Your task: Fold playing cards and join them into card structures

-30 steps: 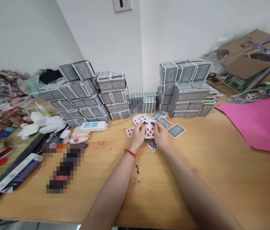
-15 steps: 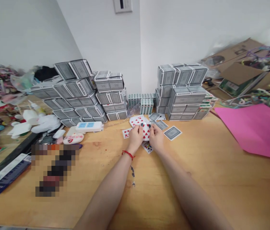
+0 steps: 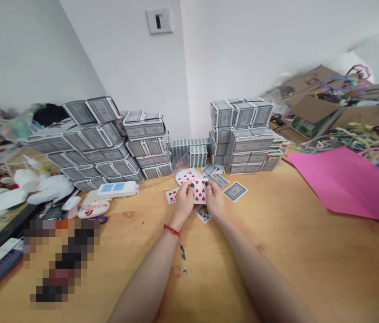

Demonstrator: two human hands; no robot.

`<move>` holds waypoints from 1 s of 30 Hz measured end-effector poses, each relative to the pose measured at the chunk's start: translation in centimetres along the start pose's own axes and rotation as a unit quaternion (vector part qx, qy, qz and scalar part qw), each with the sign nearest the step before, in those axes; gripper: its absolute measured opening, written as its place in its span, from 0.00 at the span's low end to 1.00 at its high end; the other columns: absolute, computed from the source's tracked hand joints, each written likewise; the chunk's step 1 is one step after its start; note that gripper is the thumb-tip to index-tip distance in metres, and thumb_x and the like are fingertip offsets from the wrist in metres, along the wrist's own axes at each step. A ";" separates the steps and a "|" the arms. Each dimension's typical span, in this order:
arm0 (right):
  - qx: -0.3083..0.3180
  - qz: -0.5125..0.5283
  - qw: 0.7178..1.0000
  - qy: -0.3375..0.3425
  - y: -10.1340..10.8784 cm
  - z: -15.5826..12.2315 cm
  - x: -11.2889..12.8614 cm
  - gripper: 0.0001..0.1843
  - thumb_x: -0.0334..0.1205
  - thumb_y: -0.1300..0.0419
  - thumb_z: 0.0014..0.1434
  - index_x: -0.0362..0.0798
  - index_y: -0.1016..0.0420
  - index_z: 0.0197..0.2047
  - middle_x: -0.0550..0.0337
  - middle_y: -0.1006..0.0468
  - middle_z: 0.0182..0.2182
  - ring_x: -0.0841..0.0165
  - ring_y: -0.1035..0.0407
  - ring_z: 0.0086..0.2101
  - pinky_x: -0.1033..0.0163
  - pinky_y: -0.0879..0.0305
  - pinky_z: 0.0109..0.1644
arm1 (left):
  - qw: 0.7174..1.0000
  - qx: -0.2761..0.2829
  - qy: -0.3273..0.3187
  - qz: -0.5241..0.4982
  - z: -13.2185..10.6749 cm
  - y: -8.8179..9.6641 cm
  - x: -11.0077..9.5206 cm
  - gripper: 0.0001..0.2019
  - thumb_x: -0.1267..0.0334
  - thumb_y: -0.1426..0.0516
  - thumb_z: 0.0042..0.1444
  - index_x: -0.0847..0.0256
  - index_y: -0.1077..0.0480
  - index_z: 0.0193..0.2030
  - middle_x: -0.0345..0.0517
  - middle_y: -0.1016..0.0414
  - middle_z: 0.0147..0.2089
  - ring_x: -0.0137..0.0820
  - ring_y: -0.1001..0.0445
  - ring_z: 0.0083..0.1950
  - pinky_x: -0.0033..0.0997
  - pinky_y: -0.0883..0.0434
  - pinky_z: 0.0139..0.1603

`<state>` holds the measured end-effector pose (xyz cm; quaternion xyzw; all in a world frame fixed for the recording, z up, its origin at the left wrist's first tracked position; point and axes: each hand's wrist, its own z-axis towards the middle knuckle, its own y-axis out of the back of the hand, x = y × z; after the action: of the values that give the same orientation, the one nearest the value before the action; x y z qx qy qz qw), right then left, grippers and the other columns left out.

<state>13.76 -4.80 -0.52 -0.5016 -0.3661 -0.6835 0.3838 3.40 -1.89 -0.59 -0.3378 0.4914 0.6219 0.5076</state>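
My left hand (image 3: 183, 200) and my right hand (image 3: 215, 201) meet over the wooden table (image 3: 276, 251), both closed on a small stack of playing cards (image 3: 200, 192) whose top card shows red hearts. A red string circles my left wrist. More loose cards lie around my hands: red-faced ones (image 3: 185, 176) just beyond, one (image 3: 171, 195) to the left, a face card (image 3: 203, 213) under my hands, and face-down grey-backed cards (image 3: 235, 191) to the right.
Piles of grey boxed card decks stand at the back left (image 3: 108, 143) and back right (image 3: 243, 134). A white power strip (image 3: 118, 189) lies left. A pink sheet (image 3: 340, 181) covers the right side. Cardboard boxes (image 3: 324, 107) and clutter fill the far right and left.
My hands have squared the heart cards closer together. The view has drifted so everything sits slightly lower and further left.
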 end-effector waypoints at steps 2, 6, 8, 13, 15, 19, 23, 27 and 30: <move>0.020 0.006 1.000 -0.007 0.0 0.0 0.1 0.13 0.41 0.56 0.53 0.48 0.33 0.35 0.62 0.31 0.26 0.68 0.39 0.27 0.66 0.42 0.31 | 1.000 -0.012 0.001 -0.006 -0.1 0.1 0.1 0.09 0.66 0.52 0.51 0.61 0.34 0.37 0.43 0.30 0.34 0.28 0.34 0.35 0.28 0.37 0.37; 0.041 0.013 0.999 -0.023 0.0 -0.2 0.2 0.13 0.40 0.56 0.51 0.47 0.33 0.34 0.64 0.33 0.23 0.70 0.41 0.24 0.67 0.43 0.30 | 0.999 -0.027 0.014 -0.017 -0.3 0.3 0.1 0.10 0.66 0.52 0.51 0.60 0.35 0.39 0.44 0.30 0.37 0.29 0.33 0.38 0.28 0.37 0.40; 0.041 0.011 0.999 -0.028 -0.1 -0.2 0.2 0.13 0.40 0.56 0.51 0.47 0.33 0.35 0.64 0.33 0.23 0.70 0.40 0.25 0.67 0.42 0.29 | 0.999 -0.024 0.025 -0.023 -0.4 0.3 0.0 0.10 0.66 0.52 0.51 0.60 0.35 0.39 0.42 0.30 0.34 0.29 0.33 0.35 0.28 0.36 0.38; 0.037 0.016 0.999 -0.025 -0.3 0.3 0.1 0.13 0.39 0.56 0.51 0.46 0.33 0.35 0.62 0.32 0.25 0.69 0.38 0.27 0.66 0.41 0.31 | 0.998 -0.036 0.038 -0.026 -0.2 0.2 0.2 0.09 0.65 0.51 0.50 0.60 0.34 0.38 0.41 0.30 0.32 0.28 0.34 0.33 0.27 0.36 0.35; 0.041 0.006 0.999 -0.026 -0.4 0.6 0.2 0.13 0.39 0.56 0.51 0.46 0.33 0.34 0.63 0.32 0.24 0.69 0.39 0.26 0.66 0.42 0.30 | 0.997 -0.041 0.047 -0.035 0.0 0.1 0.3 0.09 0.65 0.51 0.50 0.61 0.34 0.38 0.42 0.30 0.32 0.28 0.34 0.33 0.27 0.37 0.35; 0.041 -0.008 0.999 -0.026 -0.3 0.7 0.2 0.12 0.39 0.56 0.51 0.47 0.34 0.33 0.63 0.32 0.24 0.70 0.40 0.23 0.67 0.42 0.27 | 0.997 -0.043 0.055 -0.044 0.3 -0.1 0.5 0.09 0.66 0.51 0.50 0.61 0.34 0.37 0.41 0.31 0.30 0.27 0.35 0.30 0.25 0.37 0.32; 0.027 -0.008 0.999 -0.033 0.0 0.4 -0.2 0.12 0.40 0.56 0.51 0.47 0.34 0.34 0.63 0.32 0.23 0.69 0.39 0.23 0.67 0.42 0.26 | 0.998 -0.030 0.033 -0.042 0.3 -0.4 0.4 0.09 0.65 0.50 0.49 0.60 0.33 0.37 0.40 0.32 0.28 0.27 0.35 0.30 0.25 0.38 0.32; 0.008 -0.011 0.999 -0.034 0.4 0.4 -0.5 0.11 0.41 0.56 0.51 0.48 0.35 0.33 0.61 0.30 0.24 0.68 0.38 0.24 0.66 0.41 0.27 | 0.999 -0.017 0.032 -0.040 0.5 -0.7 0.2 0.09 0.65 0.50 0.49 0.60 0.33 0.36 0.41 0.30 0.30 0.28 0.34 0.30 0.26 0.37 0.33; 0.003 -0.017 0.999 -0.031 0.5 0.4 -0.5 0.12 0.41 0.56 0.51 0.48 0.35 0.34 0.60 0.29 0.25 0.67 0.37 0.24 0.65 0.41 0.27 | 0.999 -0.003 0.027 -0.042 0.6 -0.7 0.0 0.09 0.64 0.50 0.49 0.60 0.32 0.36 0.40 0.30 0.30 0.28 0.34 0.30 0.26 0.37 0.33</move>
<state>14.50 -4.62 -0.82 -0.5155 -0.3881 -0.6727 0.3620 4.10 -1.36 -0.63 -0.3765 0.4886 0.5921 0.5185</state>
